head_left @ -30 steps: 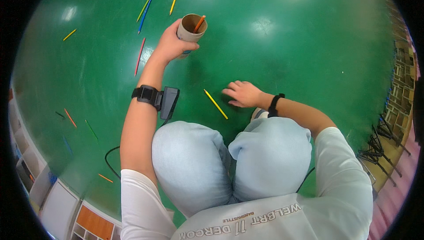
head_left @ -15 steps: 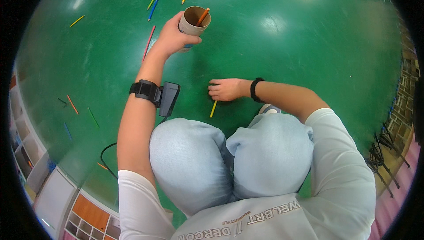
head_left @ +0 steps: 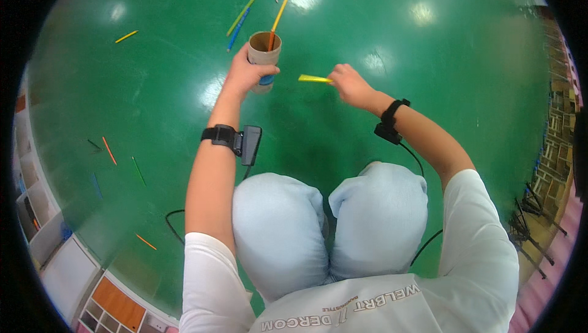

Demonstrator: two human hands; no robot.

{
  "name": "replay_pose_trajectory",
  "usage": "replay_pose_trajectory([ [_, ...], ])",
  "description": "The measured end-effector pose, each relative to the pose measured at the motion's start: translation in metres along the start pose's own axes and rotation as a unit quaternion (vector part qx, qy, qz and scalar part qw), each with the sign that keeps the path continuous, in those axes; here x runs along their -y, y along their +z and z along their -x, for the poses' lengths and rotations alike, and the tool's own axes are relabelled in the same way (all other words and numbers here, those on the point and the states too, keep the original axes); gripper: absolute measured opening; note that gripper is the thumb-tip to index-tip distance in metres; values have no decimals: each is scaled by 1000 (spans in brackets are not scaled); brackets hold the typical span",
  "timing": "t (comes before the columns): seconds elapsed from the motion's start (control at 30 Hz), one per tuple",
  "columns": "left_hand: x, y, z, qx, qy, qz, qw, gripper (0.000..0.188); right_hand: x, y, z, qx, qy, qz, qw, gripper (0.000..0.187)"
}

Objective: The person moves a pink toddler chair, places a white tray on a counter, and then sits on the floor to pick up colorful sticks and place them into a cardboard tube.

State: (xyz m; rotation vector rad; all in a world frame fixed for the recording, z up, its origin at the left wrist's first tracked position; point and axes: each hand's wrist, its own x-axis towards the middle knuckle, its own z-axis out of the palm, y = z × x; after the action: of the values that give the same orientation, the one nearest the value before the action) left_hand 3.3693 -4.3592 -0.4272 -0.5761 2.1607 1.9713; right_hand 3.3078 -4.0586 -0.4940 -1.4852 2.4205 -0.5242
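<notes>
Left grip (head_left: pixel 250 74) clasps cup (head_left: pixel 264 59), right grip (head_left: pixel 353 83) yellow pencil (head_left: pixel 314 79), above glossy green floor (head_left: pixel 478 76); probably shelving (head_left: pixel 119 302) leftward.

A large indoor room of the classroom or playroom sort is suggested, though its exact use cannot be told: a broad, glossy green floor (head_left: pixel 490 106) is shown, in which bright lights are reflected and over which coloured pencils (head_left: pixel 238 29) are scattered. The left edge is lined with white shelves (head_left: pixel 46 235) divided into open compartments, and an orange-brown panel (head_left: pixel 119 299) is set beside small cubbyholes. At the right, black stands (head_left: pixel 531 229) are grouped near pink cloth-like material (head_left: pixel 566 265).
</notes>
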Motion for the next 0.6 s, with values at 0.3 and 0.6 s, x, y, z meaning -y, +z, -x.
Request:
replay_pose_trajectory([
  [0.3, -18, -38, 13, 3, 58, -41, 997, 68, 71, -154, -130, -300, 150, -460, 822, 27],
  [0.6, -51, -71, 43, -47, 83, -55, 994, 65, 138, -167, -183, -23, 142, -306, 941, 27],
])
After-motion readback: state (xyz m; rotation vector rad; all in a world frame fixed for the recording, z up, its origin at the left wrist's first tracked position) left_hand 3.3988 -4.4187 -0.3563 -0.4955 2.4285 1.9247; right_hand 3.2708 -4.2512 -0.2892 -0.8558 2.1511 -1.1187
